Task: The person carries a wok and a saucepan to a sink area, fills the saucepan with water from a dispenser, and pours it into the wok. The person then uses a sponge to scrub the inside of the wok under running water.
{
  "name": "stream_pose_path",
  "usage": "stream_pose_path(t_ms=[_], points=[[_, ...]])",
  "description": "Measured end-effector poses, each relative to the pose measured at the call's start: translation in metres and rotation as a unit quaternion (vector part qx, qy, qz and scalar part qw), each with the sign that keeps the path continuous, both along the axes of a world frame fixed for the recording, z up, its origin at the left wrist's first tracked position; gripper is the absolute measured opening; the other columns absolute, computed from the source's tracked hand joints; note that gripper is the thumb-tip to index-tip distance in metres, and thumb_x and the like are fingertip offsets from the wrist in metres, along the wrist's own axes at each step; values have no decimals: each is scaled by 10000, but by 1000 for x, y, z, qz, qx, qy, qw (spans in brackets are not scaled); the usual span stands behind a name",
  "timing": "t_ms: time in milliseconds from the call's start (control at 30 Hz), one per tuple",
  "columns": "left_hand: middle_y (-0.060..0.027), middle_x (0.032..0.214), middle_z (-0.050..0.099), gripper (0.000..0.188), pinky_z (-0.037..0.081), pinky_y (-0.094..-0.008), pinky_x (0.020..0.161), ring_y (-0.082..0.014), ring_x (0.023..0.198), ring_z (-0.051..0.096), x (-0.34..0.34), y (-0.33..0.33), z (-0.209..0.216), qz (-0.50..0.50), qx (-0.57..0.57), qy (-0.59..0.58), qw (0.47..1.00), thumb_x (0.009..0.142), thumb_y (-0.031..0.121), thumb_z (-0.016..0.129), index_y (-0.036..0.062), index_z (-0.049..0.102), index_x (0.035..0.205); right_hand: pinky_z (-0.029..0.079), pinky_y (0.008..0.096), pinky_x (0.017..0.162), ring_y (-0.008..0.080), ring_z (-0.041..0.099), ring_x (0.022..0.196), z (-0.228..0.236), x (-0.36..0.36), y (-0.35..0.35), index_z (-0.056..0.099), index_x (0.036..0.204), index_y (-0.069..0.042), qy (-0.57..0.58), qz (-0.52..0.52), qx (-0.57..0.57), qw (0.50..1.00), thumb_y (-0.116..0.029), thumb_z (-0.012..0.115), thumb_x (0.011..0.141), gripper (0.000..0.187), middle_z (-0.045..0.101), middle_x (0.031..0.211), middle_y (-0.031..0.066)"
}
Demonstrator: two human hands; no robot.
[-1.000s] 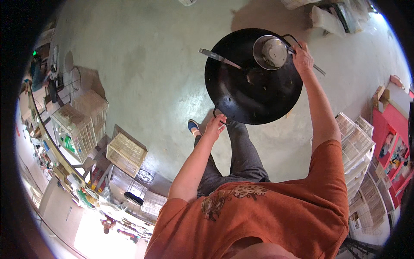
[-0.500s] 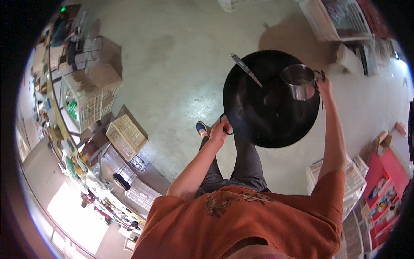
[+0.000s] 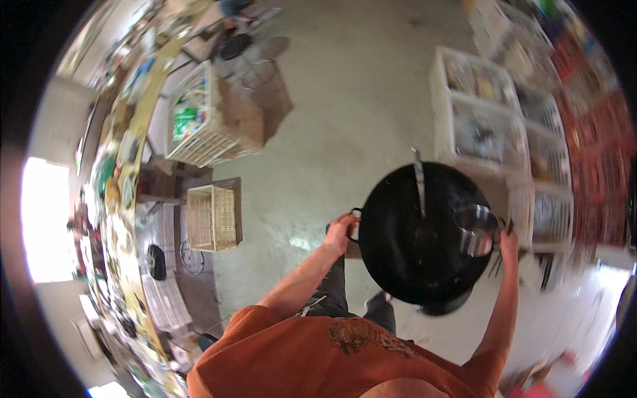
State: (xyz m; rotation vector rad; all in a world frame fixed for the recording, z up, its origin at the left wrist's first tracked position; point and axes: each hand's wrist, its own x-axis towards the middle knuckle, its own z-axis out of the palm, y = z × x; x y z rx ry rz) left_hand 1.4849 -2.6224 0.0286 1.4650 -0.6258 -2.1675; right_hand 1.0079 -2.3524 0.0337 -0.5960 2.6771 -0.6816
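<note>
wok (image 3: pixel 415 252) moved lower in view, utensil (image 3: pixel 419 182) in it, metal pot (image 3: pixel 474 232) @ rt, both hands (image 3: pixel 341 231) clamped tight on sides.

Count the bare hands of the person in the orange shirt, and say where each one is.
2. The left hand grips the handle at the left of the black wok; the right hand is at its right edge, beside the metal pot. Some fingers are hidden.

Round black wok (image 3: pixel 398 249), hollow side up; shiny metal pot (image 3: pixel 474 240) over its right side; slim utensil (image 3: pixel 419 182) jutting past its far edge
</note>
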Motion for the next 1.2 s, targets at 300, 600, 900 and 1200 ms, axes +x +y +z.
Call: stream_pose_path(t_ms=[300, 600, 900, 1200], points=[[-35, 979, 590, 490, 374, -240, 702, -99, 845, 501, 5, -230, 141, 45, -36, 113, 992, 851, 148, 574, -27, 395, 1272, 356, 289, 418, 137, 479, 473, 95, -39, -247, 529, 672, -50, -51, -3, -133, 990, -231, 530, 802, 223, 535, 586, 44], [14, 845, 576, 150, 331, -240, 669, -91, 780, 491, -54, -450, 170, 24, -76, 260, 962, 869, 216, 547, 75, 551, 918, 384, 340, 510, 183, 496, 524, 182, -112, -508, 540, 633, -24, 6, 11, -181, 983, -230, 554, 779, 253, 538, 592, 75], [17, 866, 590, 132, 358, -239, 712, -87, 794, 539, -92, -686, 205, 164, -38, 245, 955, 877, 233, 529, 106, 551, 909, 346, 316, 545, 145, 454, 597, 205, -164, -852, 496, 663, -73, -72, 104, -134, 983, -263, 545, 776, 226, 520, 657, 47], [0, 954, 597, 171, 358, -262, 815, -103, 886, 537, -108, -937, 242, 191, -98, 316, 924, 886, 253, 519, 96, 535, 951, 361, 312, 584, 158, 462, 619, 252, -183, -1154, 472, 620, -66, 1, 166, -157, 973, -262, 525, 784, 261, 544, 667, 60]])
